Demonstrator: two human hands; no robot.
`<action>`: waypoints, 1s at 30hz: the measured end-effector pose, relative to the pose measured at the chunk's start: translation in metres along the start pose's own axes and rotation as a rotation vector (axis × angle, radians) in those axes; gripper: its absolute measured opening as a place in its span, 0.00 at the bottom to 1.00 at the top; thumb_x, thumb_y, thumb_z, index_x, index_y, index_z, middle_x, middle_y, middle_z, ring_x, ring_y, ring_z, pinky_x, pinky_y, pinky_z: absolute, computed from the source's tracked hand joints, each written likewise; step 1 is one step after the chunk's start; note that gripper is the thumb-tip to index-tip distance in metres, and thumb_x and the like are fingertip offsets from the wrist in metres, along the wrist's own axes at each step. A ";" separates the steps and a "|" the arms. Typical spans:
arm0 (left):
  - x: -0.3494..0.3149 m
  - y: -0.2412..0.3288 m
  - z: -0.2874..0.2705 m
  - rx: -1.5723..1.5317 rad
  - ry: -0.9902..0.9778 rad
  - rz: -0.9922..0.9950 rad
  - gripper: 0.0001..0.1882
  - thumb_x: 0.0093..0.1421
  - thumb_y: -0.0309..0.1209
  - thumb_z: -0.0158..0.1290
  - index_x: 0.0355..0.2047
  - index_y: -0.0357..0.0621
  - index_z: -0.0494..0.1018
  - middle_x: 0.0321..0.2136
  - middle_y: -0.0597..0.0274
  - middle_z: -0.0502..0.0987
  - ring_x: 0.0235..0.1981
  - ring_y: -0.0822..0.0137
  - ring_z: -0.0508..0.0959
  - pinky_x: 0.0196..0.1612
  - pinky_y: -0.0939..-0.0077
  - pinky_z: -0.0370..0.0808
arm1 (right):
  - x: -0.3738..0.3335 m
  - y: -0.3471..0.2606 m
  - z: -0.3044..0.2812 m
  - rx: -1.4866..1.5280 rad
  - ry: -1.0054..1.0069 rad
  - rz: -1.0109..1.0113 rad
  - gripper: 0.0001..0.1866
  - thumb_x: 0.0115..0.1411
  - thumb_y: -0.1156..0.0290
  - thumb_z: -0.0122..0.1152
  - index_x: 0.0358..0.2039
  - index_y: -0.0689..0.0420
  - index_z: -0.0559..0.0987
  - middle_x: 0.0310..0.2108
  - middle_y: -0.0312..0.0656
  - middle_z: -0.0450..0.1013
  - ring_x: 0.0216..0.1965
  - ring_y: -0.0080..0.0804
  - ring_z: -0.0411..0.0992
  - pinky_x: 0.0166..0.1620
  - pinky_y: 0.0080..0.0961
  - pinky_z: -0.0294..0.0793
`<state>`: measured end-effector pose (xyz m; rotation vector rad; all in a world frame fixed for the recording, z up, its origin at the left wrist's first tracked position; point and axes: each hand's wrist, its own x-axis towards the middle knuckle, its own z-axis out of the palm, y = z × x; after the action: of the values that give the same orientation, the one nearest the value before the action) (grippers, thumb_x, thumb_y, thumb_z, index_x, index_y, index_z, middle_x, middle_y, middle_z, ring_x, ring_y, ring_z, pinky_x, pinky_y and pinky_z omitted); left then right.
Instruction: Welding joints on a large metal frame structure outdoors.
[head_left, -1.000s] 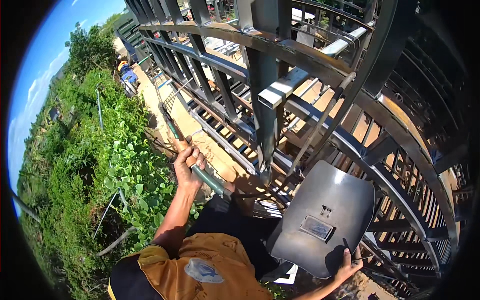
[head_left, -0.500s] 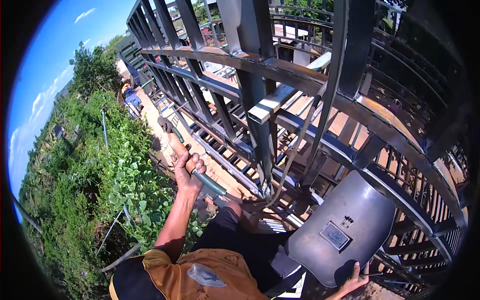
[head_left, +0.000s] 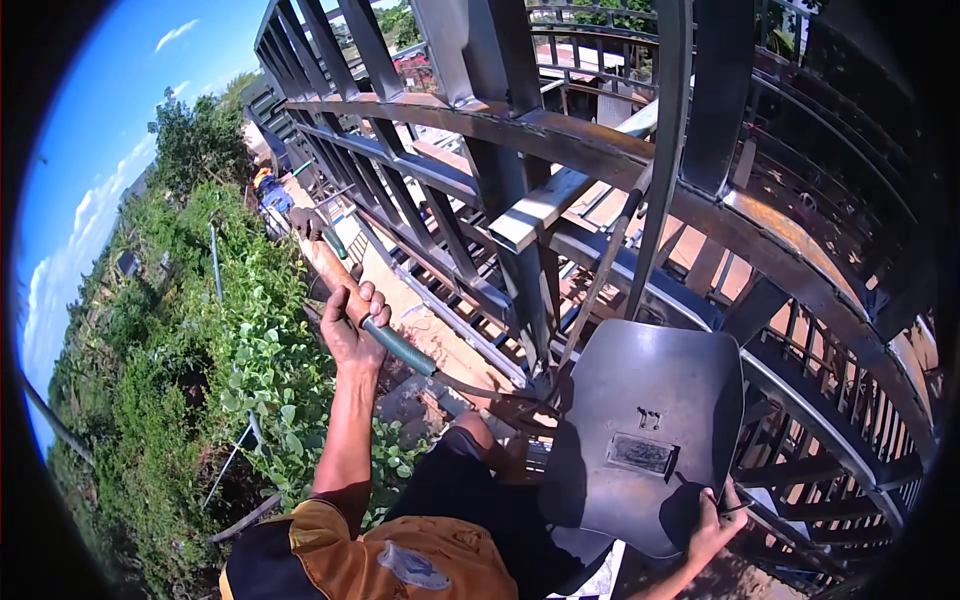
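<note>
My left hand (head_left: 352,322) is raised and closed around a long tool (head_left: 335,272) with a wooden handle and a dark head at its far end. A green ribbed section (head_left: 400,348) of it runs down toward the steel frame. My right hand (head_left: 714,520), low at the right, grips the bottom edge of a grey welding face shield (head_left: 640,440) with a small dark window. The shield stands upright in front of the steel bars. My knee in black shorts (head_left: 470,480) lies between the two hands.
A big dark steel lattice frame (head_left: 560,140) fills the middle and right, with a pale box-section bar (head_left: 545,205) across it. Dense green bushes (head_left: 200,380) drop away on the left. A distant person in orange and blue (head_left: 268,188) is by the frame's far end.
The view has tilted and the shield now sits lower and further right, held by its lower edge. My left hand keeps its grip on the tool, slightly higher.
</note>
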<state>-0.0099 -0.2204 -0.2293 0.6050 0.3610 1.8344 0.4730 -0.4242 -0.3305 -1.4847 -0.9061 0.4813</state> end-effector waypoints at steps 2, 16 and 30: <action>0.004 0.002 0.002 0.008 -0.001 0.013 0.22 0.61 0.39 0.45 0.50 0.38 0.60 0.26 0.57 0.65 0.24 0.66 0.66 0.22 0.76 0.66 | -0.009 0.003 0.012 0.064 -0.023 0.055 0.17 0.51 0.83 0.59 0.43 0.72 0.74 0.35 0.47 0.75 0.38 0.28 0.70 0.44 0.22 0.68; 0.010 -0.005 0.014 1.012 -0.024 -0.081 0.26 0.62 0.50 0.45 0.45 0.38 0.66 0.15 0.68 0.63 0.12 0.77 0.60 0.13 0.84 0.58 | -0.012 -0.009 0.065 0.042 -0.313 0.160 0.17 0.49 0.80 0.56 0.41 0.72 0.76 0.29 0.47 0.77 0.30 0.23 0.73 0.39 0.19 0.70; 0.028 0.013 -0.018 2.147 -0.390 0.150 0.25 0.56 0.39 0.56 0.46 0.30 0.69 0.27 0.57 0.76 0.25 0.68 0.75 0.30 0.73 0.73 | -0.035 0.032 0.050 -0.094 -0.184 0.201 0.17 0.51 0.79 0.57 0.43 0.67 0.77 0.32 0.52 0.77 0.32 0.32 0.75 0.40 0.24 0.72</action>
<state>-0.0369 -0.1974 -0.2307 2.2930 2.0115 0.6763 0.4214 -0.4167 -0.3761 -1.6454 -0.9367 0.7412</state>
